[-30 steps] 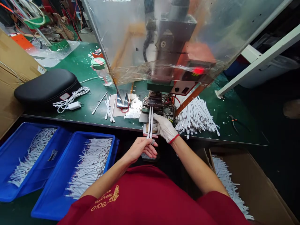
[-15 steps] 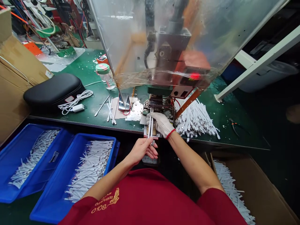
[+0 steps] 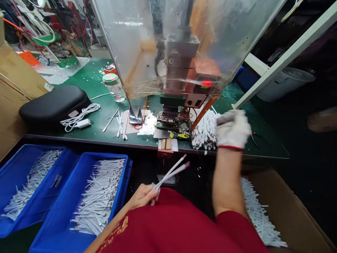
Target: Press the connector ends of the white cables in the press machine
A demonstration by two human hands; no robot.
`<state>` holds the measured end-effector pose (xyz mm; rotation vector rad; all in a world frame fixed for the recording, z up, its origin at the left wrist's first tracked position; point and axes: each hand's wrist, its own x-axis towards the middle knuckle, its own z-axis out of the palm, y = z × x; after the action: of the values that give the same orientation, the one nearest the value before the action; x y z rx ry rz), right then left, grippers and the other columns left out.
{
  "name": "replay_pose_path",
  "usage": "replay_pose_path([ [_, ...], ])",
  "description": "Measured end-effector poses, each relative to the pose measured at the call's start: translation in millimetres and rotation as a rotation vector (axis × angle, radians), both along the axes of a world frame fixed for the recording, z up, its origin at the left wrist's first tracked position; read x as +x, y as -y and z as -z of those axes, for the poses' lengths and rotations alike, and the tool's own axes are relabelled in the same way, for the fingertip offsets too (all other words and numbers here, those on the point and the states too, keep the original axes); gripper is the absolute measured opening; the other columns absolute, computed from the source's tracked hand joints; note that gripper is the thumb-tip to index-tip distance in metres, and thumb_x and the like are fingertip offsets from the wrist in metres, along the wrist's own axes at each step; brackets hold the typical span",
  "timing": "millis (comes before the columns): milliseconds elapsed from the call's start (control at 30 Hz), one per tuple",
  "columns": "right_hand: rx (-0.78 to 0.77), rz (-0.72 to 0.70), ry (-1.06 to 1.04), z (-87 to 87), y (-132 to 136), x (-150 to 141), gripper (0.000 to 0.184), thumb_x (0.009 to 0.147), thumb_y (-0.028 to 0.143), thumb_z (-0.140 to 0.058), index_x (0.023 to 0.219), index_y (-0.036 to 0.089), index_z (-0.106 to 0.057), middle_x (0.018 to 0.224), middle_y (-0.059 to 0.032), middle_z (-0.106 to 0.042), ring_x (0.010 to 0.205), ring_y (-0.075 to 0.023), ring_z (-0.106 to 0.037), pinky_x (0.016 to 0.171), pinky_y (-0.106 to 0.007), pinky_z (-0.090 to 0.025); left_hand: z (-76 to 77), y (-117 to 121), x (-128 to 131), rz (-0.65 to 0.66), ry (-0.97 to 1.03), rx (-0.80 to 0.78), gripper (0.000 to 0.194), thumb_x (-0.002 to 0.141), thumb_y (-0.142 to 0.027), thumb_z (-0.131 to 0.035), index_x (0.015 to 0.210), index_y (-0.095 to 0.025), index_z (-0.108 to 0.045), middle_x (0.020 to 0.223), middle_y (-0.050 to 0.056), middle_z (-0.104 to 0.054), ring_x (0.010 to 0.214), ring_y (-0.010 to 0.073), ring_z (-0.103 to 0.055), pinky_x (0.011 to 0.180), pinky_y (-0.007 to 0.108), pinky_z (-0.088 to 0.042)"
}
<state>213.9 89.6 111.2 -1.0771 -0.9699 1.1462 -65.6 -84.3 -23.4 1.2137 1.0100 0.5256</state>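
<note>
Two flat white cables with reddish-tan tips (image 3: 170,172) are located in front of the red shirt (image 3: 181,225), below the bench edge. They cross near the grip, fan apart toward the tips, and point up and to the right. The bare left hand (image 3: 144,194) holds both cables, its thumb and fingers closed together on the near ends.

Change of state: half a second ago the pair ran up to the dark metal tooling (image 3: 170,111) of the bench machine, with the right hand guiding it. The pair is now withdrawn and well apart from the tooling. This indicates, as a judgement, that the pass at the machine is finished for this pair.

The right hand in a white knit glove with a red cuff (image 3: 233,130) has moved to the right edge of the heap of white cables (image 3: 206,131) on the green bench. Motion blur covers its fingers; whether they grip anything or touch the heap cannot be determined.

A yellow-and-black handle (image 3: 180,136) lies before the tooling, under the clear plastic shield (image 3: 231,38). A deep blue plastic tray (image 3: 39,242) of white cables stands to the left; a brown cardboard box (image 3: 286,191) with more stands to the right.
</note>
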Motion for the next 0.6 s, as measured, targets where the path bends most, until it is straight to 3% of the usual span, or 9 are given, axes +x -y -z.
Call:
replay_pose_path([
  [67,0.113,0.199,-0.058,-9.8,3.3,29.9,0.050,0.100,0.042,-0.025,0.059,0.024,-0.047,0.051,0.0041,-0.047,0.046,-0.0080,-0.046,0.046,-0.020,-0.042,11.2,11.6,-9.9,-0.046,0.052,-0.078,0.051,0.083,-0.065,-0.054,0.078,-0.015,-0.065,0.064,0.005,-0.065,0.050,0.0111,-0.056,0.047,0.021,-0.039],
  [100,0.119,0.212,-0.032,-8.4,9.6,38.5,0.048,0.098,0.045,-0.034,0.059,0.024,-0.049,0.052,0.0031,-0.047,0.045,-0.0094,-0.047,0.046,-0.023,-0.041,15.4,14.8,-13.9,-0.101,0.088,-0.119,0.053,0.081,-0.066,-0.056,0.086,-0.015,-0.065,0.070,0.006,-0.066,0.050,0.0109,-0.056,0.046,0.020,-0.039],
  [133,0.077,0.136,0.055,-3.0,18.6,42.5,0.044,0.095,0.048,-0.044,0.060,0.023,-0.051,0.053,0.0013,-0.050,0.047,-0.0115,-0.050,0.047,-0.025,-0.042,18.2,16.2,-17.3,-0.161,0.119,-0.152,0.054,0.081,-0.066,-0.057,0.092,-0.014,-0.065,0.073,0.006,-0.067,0.050,0.0104,-0.055,0.044,0.020,-0.038],
  [233,-0.142,-0.274,0.543,29.2,52.9,34.6,0.029,0.084,0.046,-0.063,0.067,0.023,-0.061,0.065,-0.0038,-0.062,0.058,-0.0176,-0.058,0.059,-0.032,-0.048,18.0,12.5,-25.8,-0.310,0.155,-0.168,0.050,0.083,-0.061,-0.058,0.099,-0.014,-0.063,0.073,0.005,-0.064,0.048,0.0089,-0.054,0.041,0.018,-0.038],
  [300,-0.188,-0.369,0.808,55.1,72.6,22.9,0.014,0.079,0.039,-0.067,0.077,0.025,-0.065,0.082,-0.0030,-0.069,0.073,-0.0204,-0.063,0.072,-0.035,-0.049,14.5,8.4,-30.4,-0.343,0.145,-0.162,0.047,0.084,-0.058,-0.058,0.099,-0.013,-0.062,0.071,0.004,-0.063,0.048,0.0083,-0.053,0.041,0.017,-0.037],
  [400,-0.191,-0.420,0.981,86.1,89.9,7.1,0.013,0.081,0.038,-0.061,0.088,0.029,-0.067,0.099,-0.0006,-0.071,0.088,-0.0227,-0.065,0.082,-0.036,-0.048,12.2,6.2,-34.5,-0.366,0.116,-0.157,0.047,0.085,-0.058,-0.057,0.099,-0.013,-0.062,0.071,0.003,-0.063,0.048,0.0075,-0.053,0.041,0.017,-0.037],
  [500,-0.141,-0.526,1.013,97.0,97.3,-0.7,0.024,0.087,0.045,-0.053,0.082,0.028,-0.069,0.099,-0.0021,-0.071,0.089,-0.0231,-0.065,0.081,-0.036,-0.048,13.4,6.1,-37.1,-0.395,0.065,-0.133,0.049,0.084,-0.059,-0.057,0.099,-0.013,-0.062,0.071,0.003,-0.063,0.048,0.0079,-0.053,0.041,0.017,-0.037],
  [600,-0.080,-0.557,1.008,86.0,98.6,11.2,0.031,0.090,0.047,-0.049,0.078,0.027,-0.070,0.094,-0.0034,-0.071,0.084,-0.0225,-0.066,0.078,-0.034,-0.048,10.2,-1.5,-48.5,-0.474,-0.034,-0.056,0.051,0.083,-0.061,-0.057,0.100,-0.013,-0.061,0.069,0.002,-0.061,0.048,0.0096,-0.053,0.042,0.019,-0.038],
])
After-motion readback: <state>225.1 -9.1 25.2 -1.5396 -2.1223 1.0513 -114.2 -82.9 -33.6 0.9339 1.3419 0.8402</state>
